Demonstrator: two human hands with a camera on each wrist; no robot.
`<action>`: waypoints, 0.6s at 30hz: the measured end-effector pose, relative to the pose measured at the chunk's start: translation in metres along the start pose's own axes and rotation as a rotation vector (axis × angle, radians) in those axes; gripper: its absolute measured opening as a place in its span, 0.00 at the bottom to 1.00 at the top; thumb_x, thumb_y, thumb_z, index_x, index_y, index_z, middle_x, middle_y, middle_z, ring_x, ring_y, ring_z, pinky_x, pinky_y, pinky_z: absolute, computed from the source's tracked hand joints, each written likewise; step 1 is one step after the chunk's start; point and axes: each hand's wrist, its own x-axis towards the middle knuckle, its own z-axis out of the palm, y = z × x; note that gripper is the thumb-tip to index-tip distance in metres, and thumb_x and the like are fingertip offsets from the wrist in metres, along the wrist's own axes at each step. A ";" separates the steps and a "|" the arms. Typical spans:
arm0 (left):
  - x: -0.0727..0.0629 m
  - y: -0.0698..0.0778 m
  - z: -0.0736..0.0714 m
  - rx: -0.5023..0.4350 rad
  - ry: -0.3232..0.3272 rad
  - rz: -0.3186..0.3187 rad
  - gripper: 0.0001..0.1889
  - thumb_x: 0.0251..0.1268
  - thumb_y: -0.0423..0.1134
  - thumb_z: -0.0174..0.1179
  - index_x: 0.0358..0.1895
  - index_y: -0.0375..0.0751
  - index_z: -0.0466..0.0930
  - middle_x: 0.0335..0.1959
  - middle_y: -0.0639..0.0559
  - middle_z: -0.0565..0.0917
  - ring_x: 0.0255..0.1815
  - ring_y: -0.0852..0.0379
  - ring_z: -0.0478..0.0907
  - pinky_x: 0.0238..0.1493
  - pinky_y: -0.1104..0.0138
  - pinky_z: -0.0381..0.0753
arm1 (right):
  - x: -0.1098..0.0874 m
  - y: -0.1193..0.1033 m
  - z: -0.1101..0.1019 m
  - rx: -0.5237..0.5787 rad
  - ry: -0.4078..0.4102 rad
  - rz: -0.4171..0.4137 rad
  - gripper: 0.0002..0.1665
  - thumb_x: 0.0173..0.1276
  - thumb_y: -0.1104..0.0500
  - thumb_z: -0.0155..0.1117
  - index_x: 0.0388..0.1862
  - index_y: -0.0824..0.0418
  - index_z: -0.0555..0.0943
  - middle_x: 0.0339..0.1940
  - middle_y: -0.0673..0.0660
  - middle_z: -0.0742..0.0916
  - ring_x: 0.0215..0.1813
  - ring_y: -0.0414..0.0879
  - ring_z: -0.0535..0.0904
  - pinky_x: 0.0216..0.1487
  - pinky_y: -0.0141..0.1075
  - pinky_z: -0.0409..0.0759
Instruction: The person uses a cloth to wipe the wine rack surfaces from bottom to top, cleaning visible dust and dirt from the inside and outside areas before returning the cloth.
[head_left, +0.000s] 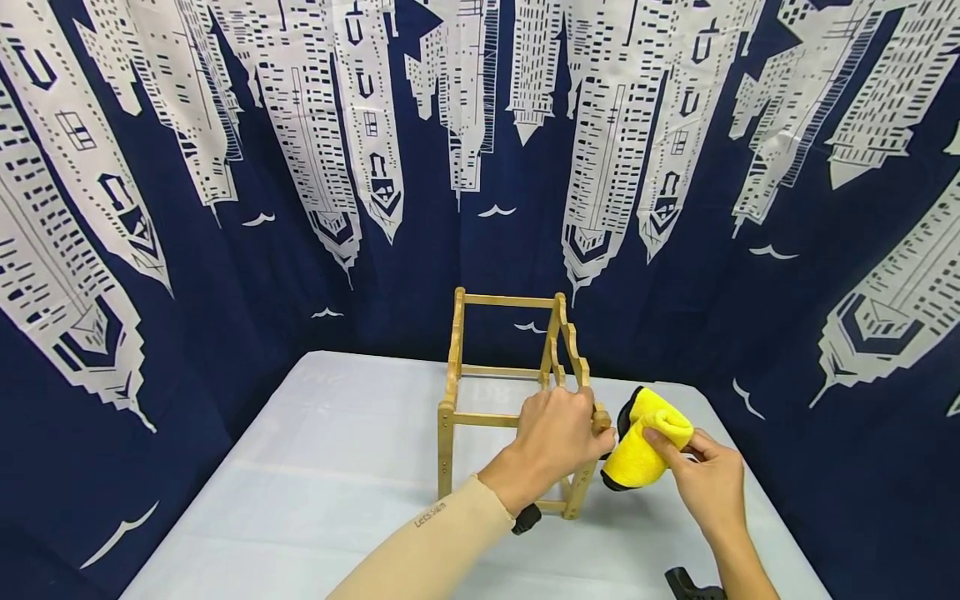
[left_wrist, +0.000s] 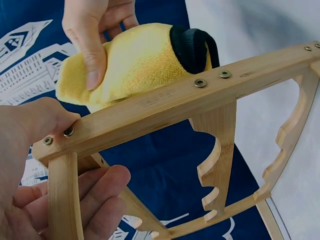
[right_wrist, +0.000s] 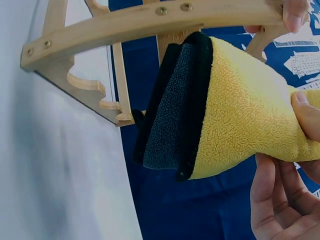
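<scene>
A light wooden rack (left_wrist: 150, 102) with scalloped inner edges and metal screws stands on the table. My left hand (head_left: 551, 433) grips its near right corner, the fingers curled round the wood and the thumb on the upright bar. On the right, my right hand (head_left: 708, 487) pinches a folded yellow cloth (head_left: 637, 458) between thumb and fingers. The cloth has black edging and a dark grey inner side (right_wrist: 170, 120). It hangs beside the rack's right upright; in the left wrist view it lies close behind the bar, and whether they touch I cannot tell.
The table (head_left: 300, 467) has a white cover. Behind it and at both sides hangs a navy curtain (head_left: 420, 275) printed with upside-down white buildings. Black devices show by the left wrist (head_left: 527, 519) and right wrist (head_left: 690, 586).
</scene>
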 end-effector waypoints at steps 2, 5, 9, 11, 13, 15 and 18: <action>-0.004 -0.004 -0.004 -0.026 -0.004 0.005 0.22 0.69 0.54 0.81 0.27 0.54 0.77 0.15 0.65 0.63 0.13 0.69 0.57 0.12 0.80 0.51 | -0.001 0.000 0.001 0.002 -0.004 -0.001 0.18 0.70 0.51 0.92 0.50 0.60 0.99 0.35 0.22 0.91 0.42 0.24 0.86 0.35 0.26 0.82; -0.010 -0.010 -0.009 -0.051 -0.004 0.008 0.22 0.68 0.52 0.82 0.25 0.54 0.76 0.15 0.66 0.63 0.14 0.69 0.57 0.13 0.79 0.52 | -0.003 0.000 0.003 -0.005 -0.007 0.004 0.18 0.70 0.51 0.92 0.51 0.60 0.99 0.36 0.22 0.91 0.42 0.23 0.86 0.37 0.24 0.83; -0.019 -0.018 -0.017 -0.097 -0.018 -0.007 0.21 0.68 0.49 0.82 0.26 0.53 0.77 0.15 0.66 0.63 0.15 0.68 0.58 0.14 0.78 0.54 | -0.004 0.002 0.005 -0.023 -0.007 0.013 0.18 0.69 0.50 0.93 0.50 0.60 0.99 0.35 0.24 0.91 0.42 0.24 0.85 0.37 0.25 0.82; -0.022 -0.022 -0.021 -0.123 -0.030 -0.018 0.18 0.68 0.48 0.82 0.28 0.52 0.80 0.16 0.67 0.64 0.16 0.68 0.59 0.14 0.78 0.56 | -0.005 0.002 0.006 -0.026 -0.011 0.015 0.19 0.69 0.49 0.93 0.49 0.60 0.99 0.34 0.25 0.91 0.42 0.24 0.85 0.36 0.26 0.82; -0.025 -0.026 -0.025 -0.135 -0.041 -0.020 0.15 0.69 0.47 0.81 0.31 0.51 0.83 0.16 0.66 0.65 0.16 0.68 0.60 0.15 0.78 0.57 | -0.005 0.002 0.007 -0.031 -0.016 0.020 0.19 0.69 0.48 0.93 0.49 0.60 0.99 0.34 0.25 0.91 0.42 0.25 0.85 0.34 0.28 0.81; -0.028 -0.030 -0.028 -0.143 -0.048 -0.018 0.13 0.69 0.47 0.81 0.34 0.50 0.85 0.16 0.66 0.66 0.16 0.68 0.60 0.15 0.78 0.57 | -0.006 0.002 0.009 -0.033 -0.019 0.024 0.19 0.69 0.48 0.92 0.50 0.60 0.99 0.34 0.25 0.91 0.42 0.25 0.84 0.34 0.29 0.81; -0.032 -0.035 -0.032 -0.141 -0.051 -0.006 0.13 0.70 0.48 0.81 0.34 0.50 0.85 0.16 0.67 0.64 0.15 0.68 0.57 0.15 0.77 0.55 | -0.007 0.002 0.011 -0.030 -0.024 0.024 0.19 0.70 0.48 0.92 0.50 0.60 0.99 0.35 0.25 0.91 0.42 0.26 0.85 0.34 0.29 0.82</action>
